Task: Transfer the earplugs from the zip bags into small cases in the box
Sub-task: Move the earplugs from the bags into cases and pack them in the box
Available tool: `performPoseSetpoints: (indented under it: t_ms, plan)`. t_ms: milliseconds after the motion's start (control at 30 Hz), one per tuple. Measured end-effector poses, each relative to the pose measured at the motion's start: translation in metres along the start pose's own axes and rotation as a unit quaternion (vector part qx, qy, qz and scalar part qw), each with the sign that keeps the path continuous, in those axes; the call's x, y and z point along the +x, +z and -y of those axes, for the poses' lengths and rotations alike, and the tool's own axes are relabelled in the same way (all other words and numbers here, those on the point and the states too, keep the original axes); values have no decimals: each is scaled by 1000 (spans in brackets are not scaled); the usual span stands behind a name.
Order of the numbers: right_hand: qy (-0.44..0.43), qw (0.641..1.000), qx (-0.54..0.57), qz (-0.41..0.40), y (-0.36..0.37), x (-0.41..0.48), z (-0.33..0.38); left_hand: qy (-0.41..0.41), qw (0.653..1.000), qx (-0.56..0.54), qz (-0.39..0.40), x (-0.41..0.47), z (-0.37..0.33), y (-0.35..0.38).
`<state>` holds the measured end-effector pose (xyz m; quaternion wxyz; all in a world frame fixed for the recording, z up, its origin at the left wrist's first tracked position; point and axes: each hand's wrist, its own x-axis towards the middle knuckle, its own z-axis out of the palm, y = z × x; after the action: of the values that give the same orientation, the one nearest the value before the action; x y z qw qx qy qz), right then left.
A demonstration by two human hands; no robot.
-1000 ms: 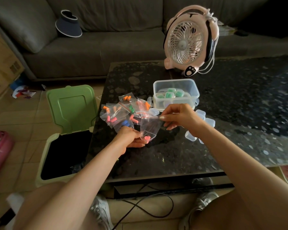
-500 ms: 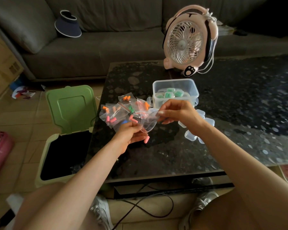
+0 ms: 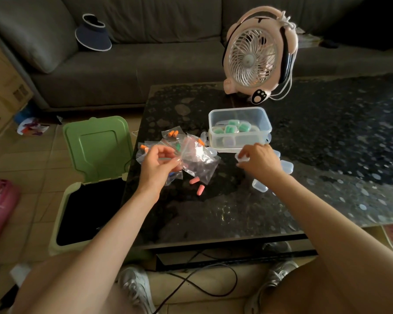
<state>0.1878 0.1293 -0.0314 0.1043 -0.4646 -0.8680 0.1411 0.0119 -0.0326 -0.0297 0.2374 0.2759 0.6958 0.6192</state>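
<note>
Currently the left hand (image 3: 161, 164) is closed in a pinch: thumb and fingertips grip the edge of a clear zip bag (image 3: 200, 165), which hangs crumpled to the right of that hand, close over the table (image 3: 213, 214); the right hand (image 3: 260, 160) has its fingers curled down onto a small case (image 3: 242, 157) of clear plastic and holds it at the fingertips; whether this case is lifted or rests on the surface cannot be told

Two pink earplugs (image 3: 194, 181) lie loose on the table just below the held bag, between the hands and nearer the left one; the pile of zip bags (image 3: 171, 134), with orange and other coloured earplugs inside, lies just beyond the left hand and partly behind it; the box (image 3: 236, 109), clear and open-topped, stands just beyond the right hand and contains cases with green earplugs; spare cases (image 3: 260, 186) lie beside and under the right wrist

Surface: dark, speckled, glossy; a pink fan (image 3: 256, 57) stands beyond the box; a green bin (image 3: 95, 146), lid raised, stands on the tiled floor left of the left forearm; a grey sofa (image 3: 145, 71) with a navy visor (image 3: 93, 34) on it fills the far side

Both forearms are bare and reach forward from the lower edge; the right hand is palm-down, its back to the camera; the left wrist is bent with the fingers pointing right
</note>
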Motion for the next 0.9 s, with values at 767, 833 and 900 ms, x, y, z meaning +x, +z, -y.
performPoseSetpoints:
  t_ms: [767, 833, 900]
  plan:
    - [10, 846, 499, 188, -13, -21, 41, 241, 928, 273, 75, -4, 13, 7]
    - [36, 782, 583, 219, -12, -21, 45, 291, 914, 255, 123, -12, 11, 15]
    - [46, 761, 602, 238, -10, -20, 45, 327, 901, 259, 122, -14, 14, 21]
